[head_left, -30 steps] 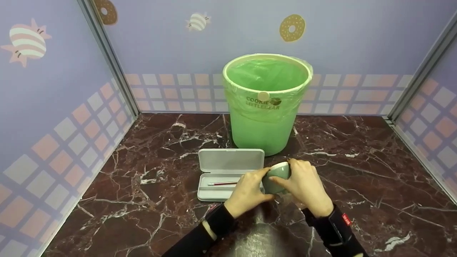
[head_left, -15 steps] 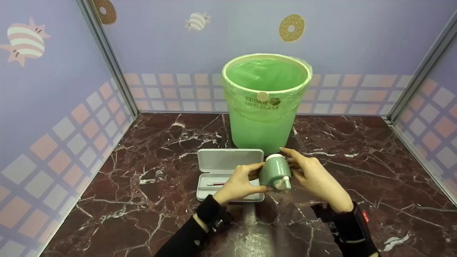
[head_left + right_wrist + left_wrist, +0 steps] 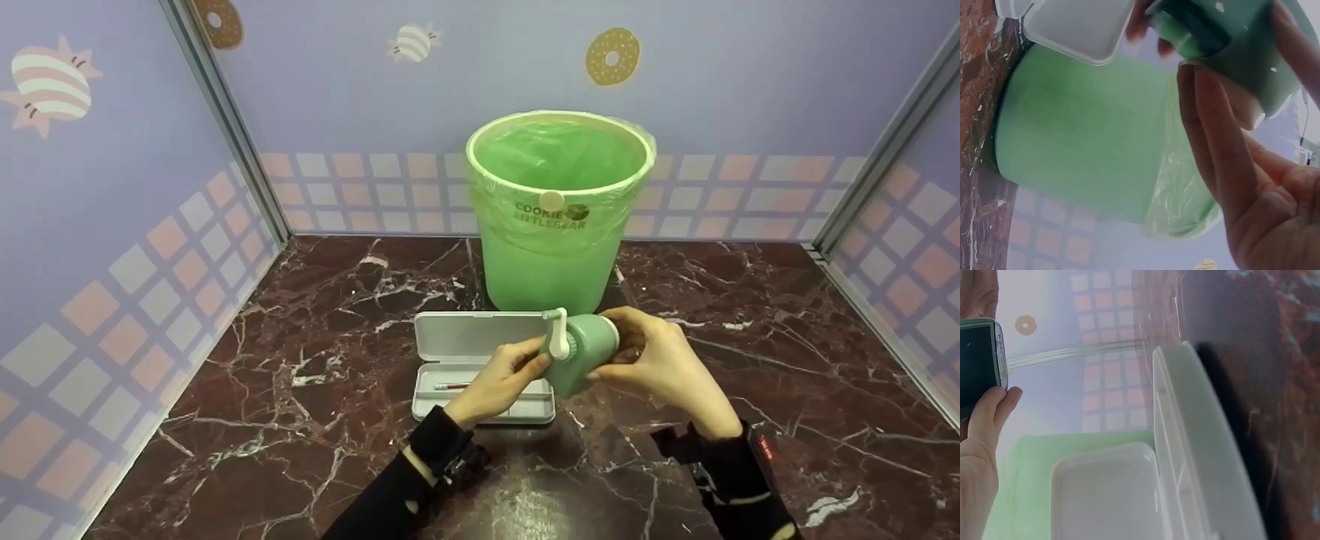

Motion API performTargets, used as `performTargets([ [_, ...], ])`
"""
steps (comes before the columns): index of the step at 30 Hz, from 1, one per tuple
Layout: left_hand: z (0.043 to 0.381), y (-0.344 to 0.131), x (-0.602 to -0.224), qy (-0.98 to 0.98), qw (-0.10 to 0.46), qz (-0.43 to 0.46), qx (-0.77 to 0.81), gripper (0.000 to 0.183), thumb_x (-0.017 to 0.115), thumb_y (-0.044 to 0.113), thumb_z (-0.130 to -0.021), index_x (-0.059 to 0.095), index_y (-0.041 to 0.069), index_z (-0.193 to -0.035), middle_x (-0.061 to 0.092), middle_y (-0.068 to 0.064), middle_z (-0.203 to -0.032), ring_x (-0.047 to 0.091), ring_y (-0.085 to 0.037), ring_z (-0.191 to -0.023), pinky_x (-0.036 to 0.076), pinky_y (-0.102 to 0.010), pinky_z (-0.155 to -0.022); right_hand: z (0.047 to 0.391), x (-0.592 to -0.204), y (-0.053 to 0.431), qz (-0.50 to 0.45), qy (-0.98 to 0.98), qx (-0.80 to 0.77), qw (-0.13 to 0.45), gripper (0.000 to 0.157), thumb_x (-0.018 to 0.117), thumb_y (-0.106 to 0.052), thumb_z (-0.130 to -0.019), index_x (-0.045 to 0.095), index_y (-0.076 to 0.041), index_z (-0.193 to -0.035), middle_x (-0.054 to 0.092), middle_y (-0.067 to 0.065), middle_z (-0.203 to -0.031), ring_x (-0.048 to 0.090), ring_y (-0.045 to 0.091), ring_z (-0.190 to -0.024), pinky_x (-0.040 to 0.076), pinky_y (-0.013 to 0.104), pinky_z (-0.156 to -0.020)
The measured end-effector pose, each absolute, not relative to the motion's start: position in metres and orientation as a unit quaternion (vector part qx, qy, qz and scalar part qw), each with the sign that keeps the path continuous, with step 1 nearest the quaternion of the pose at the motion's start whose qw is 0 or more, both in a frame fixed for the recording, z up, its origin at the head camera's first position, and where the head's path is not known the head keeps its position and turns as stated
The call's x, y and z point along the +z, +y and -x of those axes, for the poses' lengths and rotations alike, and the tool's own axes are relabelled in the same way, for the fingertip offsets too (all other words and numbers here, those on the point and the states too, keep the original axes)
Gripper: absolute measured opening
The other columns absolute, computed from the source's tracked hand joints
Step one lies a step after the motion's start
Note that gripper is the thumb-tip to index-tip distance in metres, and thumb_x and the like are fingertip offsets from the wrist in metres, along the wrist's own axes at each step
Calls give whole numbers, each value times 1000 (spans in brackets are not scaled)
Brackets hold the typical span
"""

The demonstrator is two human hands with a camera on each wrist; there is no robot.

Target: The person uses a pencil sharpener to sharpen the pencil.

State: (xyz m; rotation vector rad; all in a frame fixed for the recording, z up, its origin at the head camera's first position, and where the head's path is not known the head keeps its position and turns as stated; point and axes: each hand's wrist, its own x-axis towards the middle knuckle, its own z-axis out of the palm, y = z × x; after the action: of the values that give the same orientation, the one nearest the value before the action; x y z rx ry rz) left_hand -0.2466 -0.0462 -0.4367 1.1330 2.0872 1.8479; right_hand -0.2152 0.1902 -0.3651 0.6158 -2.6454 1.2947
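A green pencil sharpener (image 3: 594, 343) with a white crank handle (image 3: 559, 337) is held above the table, tilted, the crank facing left and towards me. My left hand (image 3: 495, 382) grips its left side near the crank. At the other end, by the white rim, my right hand (image 3: 667, 360) holds it between thumb and fingers. The left wrist view shows a flat dark face of the sharpener (image 3: 976, 363). Below and to the left lies an open white pencil case (image 3: 484, 337) with a red pencil (image 3: 452, 385) inside, partly hidden by my left hand.
A green bin (image 3: 551, 270) lined with a clear bag stands right behind the pencil case and sharpener. Patterned walls close off the dark marble table (image 3: 300, 465) at the back and both sides.
Both hands have turned the pencil sharpener, so its crank swung from the lower right to the upper left. The right fingers, loosely spread half a second ago, now grip the white-rimmed end.
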Motion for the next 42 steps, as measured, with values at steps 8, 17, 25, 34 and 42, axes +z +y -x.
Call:
performTargets([
  [8, 240, -42, -432, 751, 61, -371, 543, 77, 65, 43, -91, 34, 3, -150, 58, -21, -138, 64, -25, -119, 52, -27, -98, 216, -371, 185, -214, -884, 409, 73, 62, 92, -21, -66, 61, -3, -115, 70, 16, -106, 72, 22, -85, 58, 24, -70],
  [17, 236, -35, -432, 777, 29, -301, 552, 81, 77, 31, -83, 30, 15, -147, 58, -16, -134, 65, -21, -113, 55, -25, -91, 218, -375, 178, -224, -872, 431, 65, 65, 91, -19, -67, 53, -3, -116, 68, 20, -112, 72, 32, -98, 60, 36, -81],
  [25, 241, -39, -427, 773, -8, -284, 567, 71, 87, 25, -73, 55, 10, -135, 62, -5, -131, 61, -18, -119, 48, -34, -105, 220, -377, 174, -201, -858, 467, 77, 68, 92, -15, -64, 50, -2, -116, 70, 20, -115, 72, 34, -100, 60, 32, -81],
  [34, 245, -42, -424, 719, 27, -256, 646, 66, 85, 10, -75, 56, 3, -134, 64, -13, -131, 63, -25, -120, 48, -31, -106, 226, -381, 181, -210, -829, 519, 9, 77, 89, -7, -67, 46, 0, -131, 62, 21, -128, 65, 35, -113, 56, 35, -94],
  [42, 244, -45, -419, 695, 32, -259, 670, 65, 83, 8, -77, 54, 1, -135, 64, -17, -131, 62, -25, -121, 46, -31, -107, 232, -387, 180, -219, -790, 570, -50, 77, 83, 1, -72, 44, 10, -139, 58, 29, -132, 62, 39, -119, 53, 29, -97],
])
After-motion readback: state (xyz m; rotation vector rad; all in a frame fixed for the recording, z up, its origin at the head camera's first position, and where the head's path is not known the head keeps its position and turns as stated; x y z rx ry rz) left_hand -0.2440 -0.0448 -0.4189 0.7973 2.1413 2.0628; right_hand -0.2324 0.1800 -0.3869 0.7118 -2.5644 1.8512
